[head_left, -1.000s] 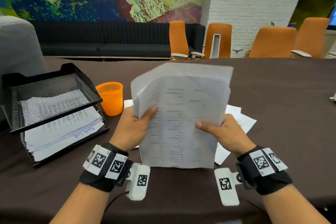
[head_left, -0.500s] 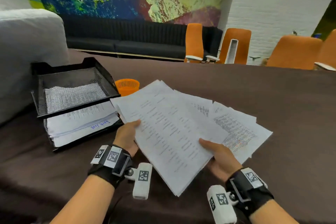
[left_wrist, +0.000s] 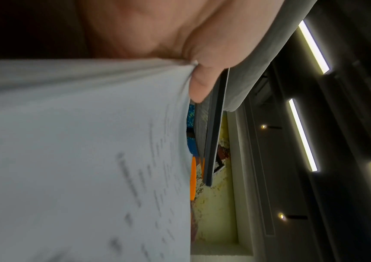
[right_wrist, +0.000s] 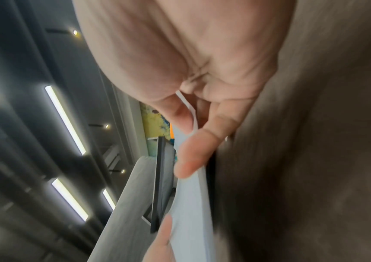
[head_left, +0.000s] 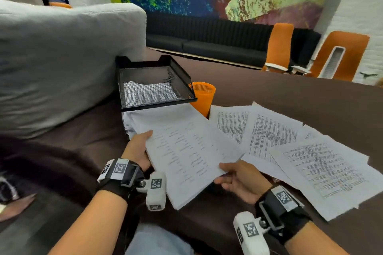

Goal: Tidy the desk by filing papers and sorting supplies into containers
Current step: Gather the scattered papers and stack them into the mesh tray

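Both hands hold a white stack of printed papers (head_left: 186, 151), tilted low over the brown table (head_left: 290, 97). My left hand (head_left: 137, 149) grips its left edge, thumb on top, which the left wrist view shows as the thumb (left_wrist: 202, 83) pressed on the stack (left_wrist: 78, 150). My right hand (head_left: 238, 178) pinches the near right corner, thumb above and fingers below; the right wrist view shows the paper edge (right_wrist: 191, 195) between them. The stack's far end reaches into the lower tier of a black mesh paper tray (head_left: 153, 85), where other sheets lie.
An orange mesh cup (head_left: 204, 95) stands right of the tray. Several loose printed sheets (head_left: 300, 151) lie fanned on the table to the right. A grey cushioned chair back (head_left: 62, 58) rises at the left, close to the tray. Orange chairs (head_left: 279, 45) stand beyond the table.
The stack has gone from upright in front of me to flat and low, and moved left toward the tray's lower tier. My view has turned left with it.
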